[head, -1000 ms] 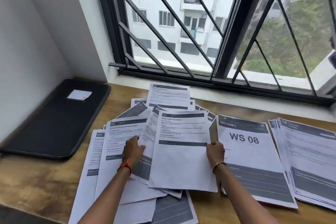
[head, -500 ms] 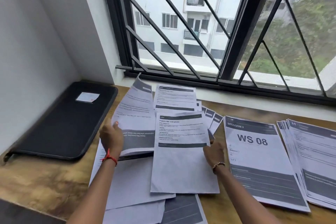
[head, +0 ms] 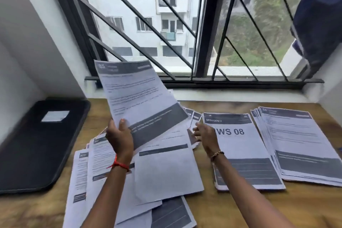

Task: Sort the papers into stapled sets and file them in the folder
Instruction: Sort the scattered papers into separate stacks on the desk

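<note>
My left hand grips the lower edge of a printed sheet and holds it up above the loose heap of papers in the middle of the table. My right hand hovers with fingers spread over the heap's right edge, beside the "WS 08" stack. It holds nothing. A fanned stack of papers lies at the far right. The black folder lies shut at the left, with a white label on its cover.
The wooden table ends at a white sill below a barred window. White walls close in on the left and right. A dark blue cloth hangs at the upper right.
My left hand has lifted a sheet off the heap and raised it high. My right hand has let go of the middle sheet and opened near the "WS 08" stack.
</note>
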